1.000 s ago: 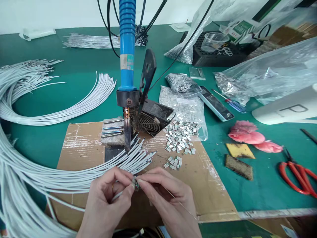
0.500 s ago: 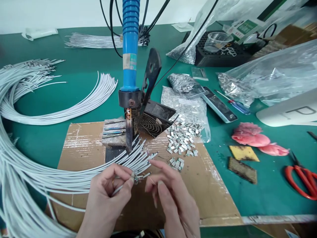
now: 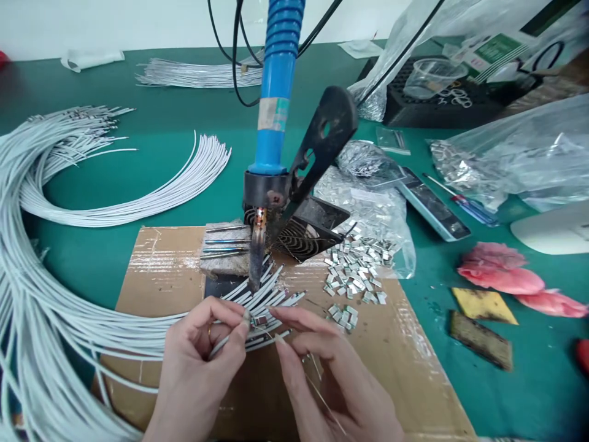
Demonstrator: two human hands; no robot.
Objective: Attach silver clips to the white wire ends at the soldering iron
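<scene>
My left hand [image 3: 202, 362] pinches the end of a white cable [image 3: 221, 347] whose tip carries a small metal clip [image 3: 260, 320]. My right hand [image 3: 331, 374] sits just right of it, fingers closed on a thin strand of solder wire [image 3: 317, 393] that points toward the clip. Both hands hover over a cardboard sheet [image 3: 405, 362]. Directly above them a blue-handled soldering iron [image 3: 273, 123] stands tip-down in a black stand [image 3: 317, 153], over a fan of white cable ends [image 3: 271, 294]. A pile of small metal clips [image 3: 356, 270] lies to the right.
Large bundles of white cables [image 3: 46, 294] curve along the left of the green table [image 3: 151, 135]. Plastic bags of parts [image 3: 515, 153], a phone [image 3: 432, 202], a screwdriver [image 3: 464, 202], pink cloth [image 3: 501, 276] and sponge pieces [image 3: 483, 307] lie to the right.
My right hand drew away from the clip, then came back with the solder wire. The view shifted, so the iron and stand appear further right and closer.
</scene>
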